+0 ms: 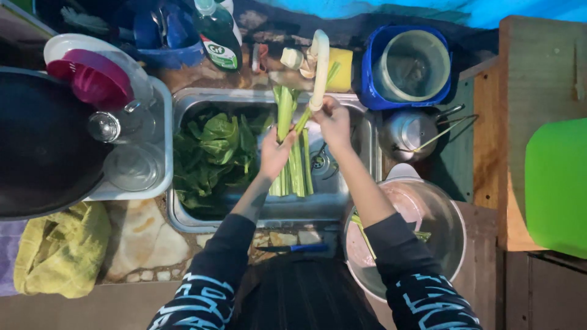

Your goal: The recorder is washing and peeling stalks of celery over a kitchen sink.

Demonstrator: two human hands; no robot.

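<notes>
Hands: two are counted, both over the sink (183, 217).
Left hand (273, 154): closed around the bunch of stalks (292, 165) at mid-length.
Right hand (334, 122): fingers are curled on the upper part of the bunch, just under the tap (319, 70); the exact grip cannot be told.
Stalk count: one bunch of several pale green stalks is seen; the number cannot be counted exactly.
Long axis: near vertical in the view, cut ends toward the near sink rim, tops toward the tap.
Appearance: stalks long, ribbed, light green, paler at the lower ends.
Position: bunch is held above the sink's right half, beside one heap of dark leafy greens (211, 153).
Other items: one metal bowl (437, 214) at right, one knife (293, 249) on the near ledge, one kettle (406, 131).
</notes>
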